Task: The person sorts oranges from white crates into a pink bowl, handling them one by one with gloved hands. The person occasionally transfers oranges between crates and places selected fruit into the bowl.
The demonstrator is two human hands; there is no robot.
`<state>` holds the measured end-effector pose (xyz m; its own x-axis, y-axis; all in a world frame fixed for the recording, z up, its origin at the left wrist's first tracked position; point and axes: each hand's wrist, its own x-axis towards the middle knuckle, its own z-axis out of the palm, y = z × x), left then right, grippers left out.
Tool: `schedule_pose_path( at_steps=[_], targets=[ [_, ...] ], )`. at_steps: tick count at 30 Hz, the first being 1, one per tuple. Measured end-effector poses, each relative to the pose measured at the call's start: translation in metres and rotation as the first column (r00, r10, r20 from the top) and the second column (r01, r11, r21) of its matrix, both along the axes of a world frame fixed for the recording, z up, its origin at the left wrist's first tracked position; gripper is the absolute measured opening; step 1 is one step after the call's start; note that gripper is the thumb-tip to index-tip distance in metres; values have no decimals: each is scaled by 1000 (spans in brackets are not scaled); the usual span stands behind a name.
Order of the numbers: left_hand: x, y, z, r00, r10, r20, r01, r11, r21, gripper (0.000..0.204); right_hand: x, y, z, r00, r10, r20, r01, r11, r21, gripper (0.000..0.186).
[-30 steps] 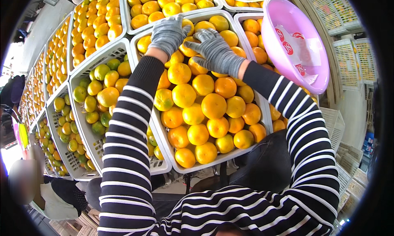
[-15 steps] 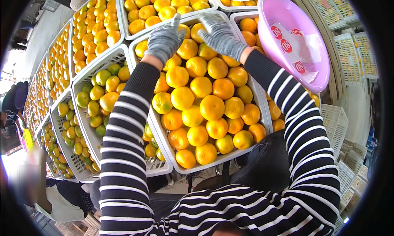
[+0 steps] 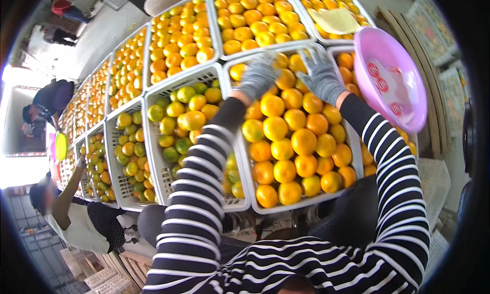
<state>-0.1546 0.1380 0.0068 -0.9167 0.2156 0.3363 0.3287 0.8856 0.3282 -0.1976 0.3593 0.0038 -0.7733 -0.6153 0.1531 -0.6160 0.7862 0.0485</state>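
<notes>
Beneath my hands stands a pale plastic crate (image 3: 248, 184) heaped with orange-yellow mandarins (image 3: 303, 142). My left hand (image 3: 259, 75), in a grey knit glove, lies over the fruit at the crate's far left, its fingers stretched away and slightly blurred. At the far right of the crate, my right hand (image 3: 322, 75) wears a matching glove, with fingers spread on the mandarins. Neither hand visibly grips a fruit, though the palms are hidden.
A pink basin (image 3: 416, 106) with red-and-white stickers (image 3: 384, 84) stands at the right. Left of my crate, a crate of greenish mandarins (image 3: 176, 110) adjoins long rows of filled crates. A yellow sheet (image 3: 334, 21) lies on fruit behind. A co-worker (image 3: 76, 212) is at the left.
My view has swung left, so the crates appear further right and more co-workers show at the left. Both hands remain over the far end of the same crate, fingers slightly shifted.
</notes>
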Motion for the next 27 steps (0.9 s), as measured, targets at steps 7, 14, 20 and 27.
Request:
schedule_pose_path(
  at_steps=[7, 14, 20, 27],
  targets=[
    [143, -107, 37, 989, 116, -93, -142, 922, -359, 31, 35, 72, 22, 849, 455, 270, -176, 724, -666, 35],
    [212, 32, 20, 998, 11, 62, 1, 982, -190, 58, 128, 176, 72, 897, 248, 366, 12, 813, -582, 34],
    [205, 126, -38, 990, -70, 121, 104, 946, -306, 71, 271, 250, 71, 917, -62, 393, 240, 874, -422, 35],
    [188, 122, -25, 910, -121, 397, 220, 952, -212, 77, 321, 290, 68, 464, -114, 878, 864, 279, -420, 37]
  ],
)
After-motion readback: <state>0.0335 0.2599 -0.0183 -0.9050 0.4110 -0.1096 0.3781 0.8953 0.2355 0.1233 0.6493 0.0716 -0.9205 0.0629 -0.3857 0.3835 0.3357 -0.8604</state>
